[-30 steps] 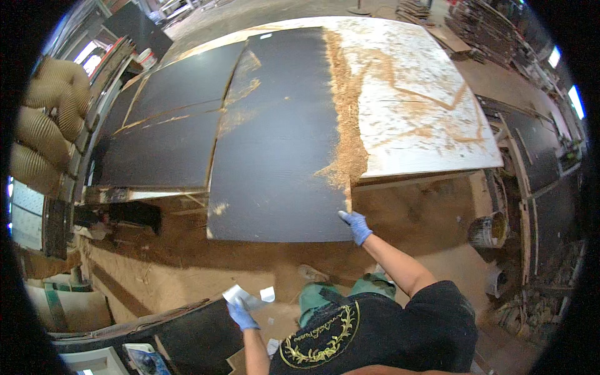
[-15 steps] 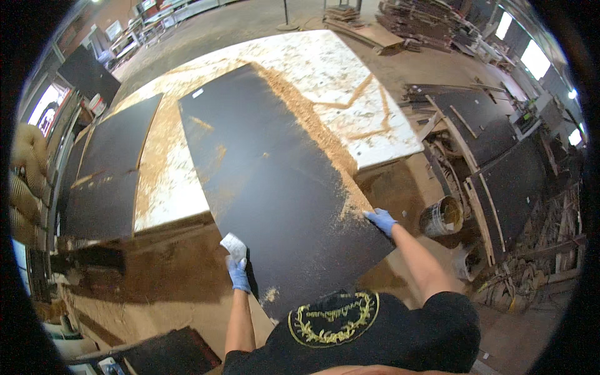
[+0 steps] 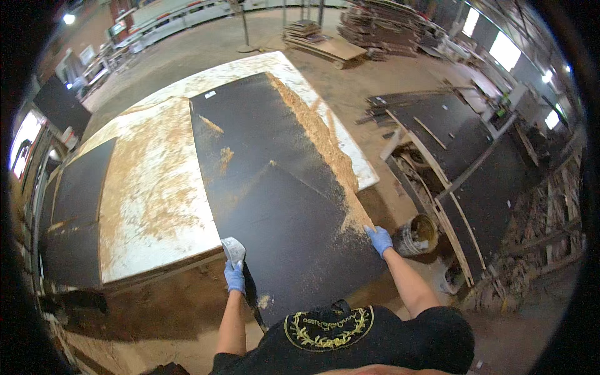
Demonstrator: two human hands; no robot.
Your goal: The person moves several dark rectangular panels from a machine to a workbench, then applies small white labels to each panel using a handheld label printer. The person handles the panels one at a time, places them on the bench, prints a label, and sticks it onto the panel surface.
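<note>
One gloved right hand (image 3: 379, 241) is gripping the edge of a black panel (image 3: 281, 228), which is lying partly on the white tabletop (image 3: 169, 228). The left hand (image 3: 235, 276) is holding a pale object (image 3: 234, 250) beside the panel's left edge. Sawdust (image 3: 322, 142) is lying along the right side.

Light in the workshop is uneven. The upper-right windows (image 3: 505, 51) burn out to flat white, as does the window (image 3: 25, 144) at far left, and a ceiling lamp (image 3: 69, 19) glows at upper left. The white tabletop (image 3: 169, 206) is the brightest broad surface, nearly overexposed near its front edge. A soft grey sheen spreads over the black panel (image 3: 294, 231), while brown shadow lies under the table's front. Timber scraps (image 3: 550, 244) at right sink into dimness, their detail smeared. Fisheye distortion bows straight edges, and grainy black vignetting swallows the corners.
</note>
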